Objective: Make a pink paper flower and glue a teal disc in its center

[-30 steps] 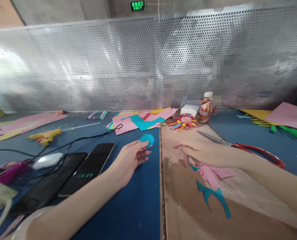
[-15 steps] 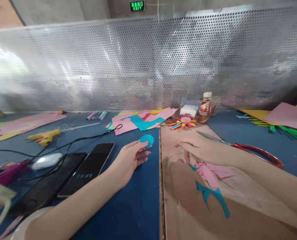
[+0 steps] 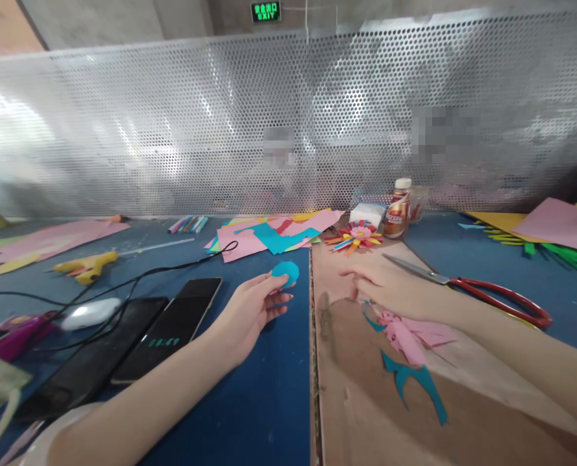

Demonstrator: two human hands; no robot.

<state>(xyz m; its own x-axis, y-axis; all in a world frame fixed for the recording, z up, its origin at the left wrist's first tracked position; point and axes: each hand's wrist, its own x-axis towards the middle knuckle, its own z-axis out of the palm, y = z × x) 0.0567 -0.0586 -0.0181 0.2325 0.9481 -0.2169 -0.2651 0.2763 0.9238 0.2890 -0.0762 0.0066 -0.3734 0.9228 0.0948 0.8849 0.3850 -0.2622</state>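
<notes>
My left hand (image 3: 257, 304) pinches a blue paper circle (image 3: 286, 273) between thumb and fingers, above the blue tabletop. Over the brown board (image 3: 347, 401), my right hand (image 3: 373, 285) hovers palm down with its fingers loosely bent and apart; nothing shows in them. Just below it lie pink paper scraps (image 3: 407, 340) and a small blue sliver. Nearer to me is a curved blue paper offcut (image 3: 422, 382). Red-handled scissors (image 3: 492, 294) rest beyond my right forearm, which partly covers the things near it.
A multicoloured paper flower (image 3: 357, 238) and a brown bottle (image 3: 397, 210) stand at the back. Coloured sheets (image 3: 250, 239) lie to their left. Two phones (image 3: 172, 330), black cables and a yellow glue gun (image 3: 87, 265) occupy the left. A perforated metal screen (image 3: 196, 129) bounds the table.
My right hand has shifted slightly left and up, its fingers moving away from the blue sliver. My left hand keeps the blue circle in the same place.
</notes>
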